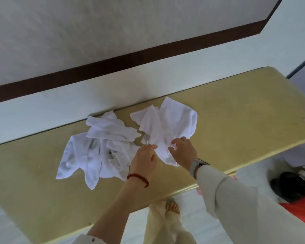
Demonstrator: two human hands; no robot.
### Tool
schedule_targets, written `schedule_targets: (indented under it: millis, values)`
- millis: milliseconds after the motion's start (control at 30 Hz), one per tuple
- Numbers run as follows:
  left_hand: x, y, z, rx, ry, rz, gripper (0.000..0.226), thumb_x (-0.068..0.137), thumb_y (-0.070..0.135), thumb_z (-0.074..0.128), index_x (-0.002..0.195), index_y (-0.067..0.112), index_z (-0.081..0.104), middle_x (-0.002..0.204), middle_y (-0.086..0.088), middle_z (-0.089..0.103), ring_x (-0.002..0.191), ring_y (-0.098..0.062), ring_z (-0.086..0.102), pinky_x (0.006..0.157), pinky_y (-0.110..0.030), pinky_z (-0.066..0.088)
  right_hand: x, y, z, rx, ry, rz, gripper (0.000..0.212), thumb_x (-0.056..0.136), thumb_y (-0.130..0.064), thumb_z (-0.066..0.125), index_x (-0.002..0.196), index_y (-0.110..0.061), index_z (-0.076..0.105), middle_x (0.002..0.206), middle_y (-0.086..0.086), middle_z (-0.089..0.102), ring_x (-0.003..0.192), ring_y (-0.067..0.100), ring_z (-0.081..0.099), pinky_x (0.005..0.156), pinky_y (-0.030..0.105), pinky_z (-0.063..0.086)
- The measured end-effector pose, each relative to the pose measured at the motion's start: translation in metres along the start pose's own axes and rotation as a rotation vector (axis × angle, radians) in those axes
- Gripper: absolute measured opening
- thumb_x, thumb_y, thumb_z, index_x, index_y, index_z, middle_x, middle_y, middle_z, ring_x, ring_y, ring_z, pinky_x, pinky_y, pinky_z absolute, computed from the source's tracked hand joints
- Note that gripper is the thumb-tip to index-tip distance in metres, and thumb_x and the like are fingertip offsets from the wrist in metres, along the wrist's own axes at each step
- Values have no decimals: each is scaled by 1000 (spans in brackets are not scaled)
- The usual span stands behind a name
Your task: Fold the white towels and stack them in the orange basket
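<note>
Several crumpled white towels lie on a yellowish table point(236, 110). One towel point(169, 124) lies apart on the right; a heap of towels point(102, 147) lies to its left. My right hand point(183, 150) rests on the near edge of the right towel, its fingers spread and slightly bent over the cloth. My left hand point(144, 159), with a red bead bracelet at the wrist, reaches to the same towel's near left edge, fingertips touching it. An orange object point(301, 213), perhaps the basket, shows at the lower right edge, mostly cut off.
The table stands against a white wall with a dark brown band point(130, 59). A dark object point(292, 185) lies on the floor at the right, near the orange one. My feet and pale trousers point(165, 222) show below the table's near edge.
</note>
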State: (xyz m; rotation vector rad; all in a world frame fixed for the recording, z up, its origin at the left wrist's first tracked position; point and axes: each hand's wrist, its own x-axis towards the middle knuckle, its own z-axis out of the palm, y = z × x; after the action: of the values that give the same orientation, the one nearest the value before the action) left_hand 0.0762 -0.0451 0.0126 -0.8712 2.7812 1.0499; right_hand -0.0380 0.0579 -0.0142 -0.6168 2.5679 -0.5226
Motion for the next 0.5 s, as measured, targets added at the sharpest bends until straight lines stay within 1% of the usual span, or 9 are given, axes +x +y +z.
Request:
schedule_targets:
  millis: [100,167,200,267,300,367,433,500]
  values:
    - [24,-2,-8,-30,1,-16,35,92,11,42,125,19,51,127,2,50,115,-14,47,95,-26,40,10,-7,0,30,88,10,20,92,-20,45,97,-13,63,98,2,60,96,20,55,72,31,47]
    - [39,-4,-13,-33,1,-1,34,93,11,43,124,19,51,126,1,51,114,-15,47,95,-26,40,12,-11,-4,90,137,17,19,92,-23,47,100,-15,62,99,-2,62,96,16,55,74,28,46]
    - [47,-5,-15,-32,-2,5,33,93,12,44,125,18,50,126,1,51,115,-15,47,96,-26,39,13,-11,-7,91,122,26,21,91,-27,49,106,-16,60,103,-4,61,99,15,54,77,28,45]
    - [59,-6,-16,-23,-5,20,33,93,12,44,126,18,50,128,1,50,117,-15,46,96,-25,38,15,-10,-6,16,19,68,31,89,-34,52,115,-17,56,110,-3,58,106,16,52,83,29,44]
    - [64,-7,-16,-16,-7,25,34,93,12,44,126,18,50,129,1,50,117,-15,46,96,-25,38,15,-9,-5,-28,-31,88,30,89,-34,52,114,-17,56,111,-2,58,107,17,51,84,30,44]
    - [72,-9,-14,-3,-27,33,34,93,13,45,127,18,49,130,1,49,117,-15,47,95,-26,40,17,-12,0,-13,-46,103,21,90,-27,50,104,-15,58,107,0,59,103,18,52,81,28,44]
    - [74,-11,-13,16,-62,74,36,93,12,45,128,18,47,132,0,46,119,-16,44,97,-26,39,15,-17,3,86,17,62,14,90,-22,50,97,-13,58,100,-2,59,95,16,53,75,23,40]
    - [76,-11,-15,48,-86,142,41,91,10,48,131,20,44,136,0,41,124,-17,39,101,-25,35,10,-21,-1,139,96,-8,11,89,-19,52,94,-12,59,93,-4,61,85,11,50,70,20,36]
